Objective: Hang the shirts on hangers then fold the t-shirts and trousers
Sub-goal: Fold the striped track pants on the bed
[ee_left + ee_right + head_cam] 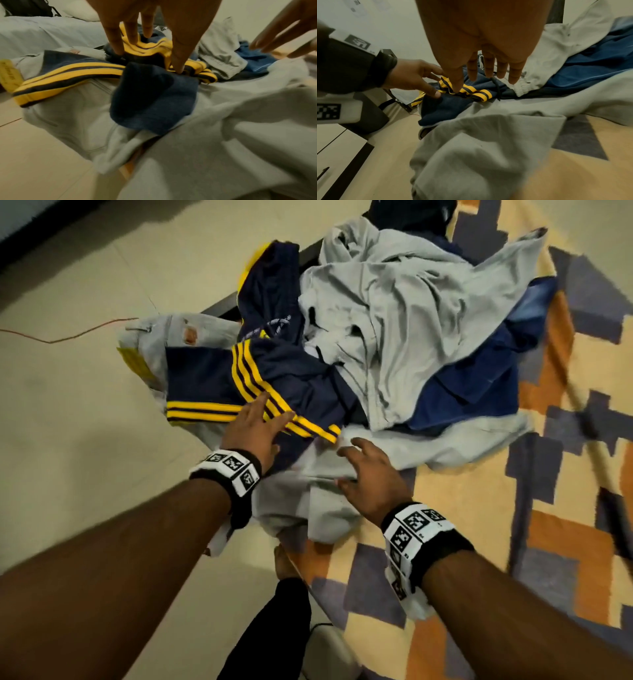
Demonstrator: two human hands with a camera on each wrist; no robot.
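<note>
Item 1, nearest: grey garment (308,501), crumpled, lying half on the tiled floor (68,440) and half on the patterned rug (462,542); whether it is trousers or a top cannot be told.

Item 2: right hand (371,477), fingers spread and nearly straight, hovering over or just touching the grey cloth; it grips nothing.

Item 3: left hand (255,429), fingers extended with the tips pressing into the navy garment with yellow stripes (274,378). The left wrist view shows the tips digging into a bunched striped fold (150,47), yet no closed grip is seen.

Item 4, beyond: light grey garment (404,313) draped over a blue garment (479,378); both overlap the navy piece, and a dark drawcord (496,89) lies across it.

Item 5, farthest: dark low furniture edge (267,292) behind the heap; thin red wire (68,333) on the floor to the left.

Risks, as judged: lifting the navy piece probably drags the overlapping grey layers and drawcord with it, since they are tangled; a fingertip-only hold may slip.

Room: open floor lies left of the heap and open rug to the right; no hangers are in view.
</note>
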